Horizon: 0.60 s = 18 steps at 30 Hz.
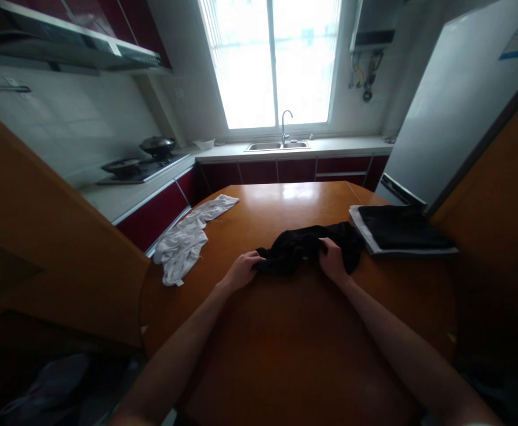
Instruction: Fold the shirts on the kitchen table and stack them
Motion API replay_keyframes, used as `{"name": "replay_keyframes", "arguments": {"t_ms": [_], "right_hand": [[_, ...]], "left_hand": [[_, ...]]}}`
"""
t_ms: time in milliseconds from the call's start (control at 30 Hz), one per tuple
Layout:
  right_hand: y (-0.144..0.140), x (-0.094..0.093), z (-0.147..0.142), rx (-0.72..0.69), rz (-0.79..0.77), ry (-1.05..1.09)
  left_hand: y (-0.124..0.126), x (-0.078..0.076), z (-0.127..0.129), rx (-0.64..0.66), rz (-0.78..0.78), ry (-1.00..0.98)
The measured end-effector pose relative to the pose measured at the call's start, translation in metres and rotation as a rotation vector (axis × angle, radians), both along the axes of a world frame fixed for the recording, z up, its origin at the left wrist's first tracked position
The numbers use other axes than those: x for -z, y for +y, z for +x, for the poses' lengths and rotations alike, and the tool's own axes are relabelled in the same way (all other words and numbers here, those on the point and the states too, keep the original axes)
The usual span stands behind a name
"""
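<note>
A white garment point(183, 241) and folded clothes point(401, 231) lie on the table point(285, 331).

Round, glossy orange-brown wooden tabletop point(285, 331). Lying directly on it: a crumpled black cloth garment point(305, 251) at centre, a rumpled white cloth garment point(187, 239) at the left edge, and a folded black-and-white fabric stack point(398, 231) at the right.
</note>
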State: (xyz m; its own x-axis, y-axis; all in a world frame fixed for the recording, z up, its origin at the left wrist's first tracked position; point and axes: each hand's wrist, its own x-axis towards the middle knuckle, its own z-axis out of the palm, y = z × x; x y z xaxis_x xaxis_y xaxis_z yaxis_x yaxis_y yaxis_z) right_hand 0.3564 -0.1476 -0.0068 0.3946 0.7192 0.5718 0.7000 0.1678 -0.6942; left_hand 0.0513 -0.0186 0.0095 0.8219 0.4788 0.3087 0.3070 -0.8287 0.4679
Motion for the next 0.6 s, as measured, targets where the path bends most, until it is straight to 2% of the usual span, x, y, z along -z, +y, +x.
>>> {"name": "replay_keyframes", "arguments": {"t_ms": [167,333,433,600], "right_hand": [[-0.005,-0.009,0.026,0.149,0.073,0.091],[-0.009,-0.016,0.035,0.175,0.132,0.143],[-0.009,-0.018,0.034,0.173,0.161,0.155],[-0.009,-0.025,0.034,0.153,0.122,0.235]], "left_hand": [[0.016,-0.011,-0.016,-0.149,-0.026,-0.091],[0.027,-0.018,-0.028,-0.234,-0.043,-0.196],[0.029,-0.018,-0.030,-0.246,-0.107,-0.250],[0.026,-0.022,-0.032,-0.187,-0.330,-0.220]]}}
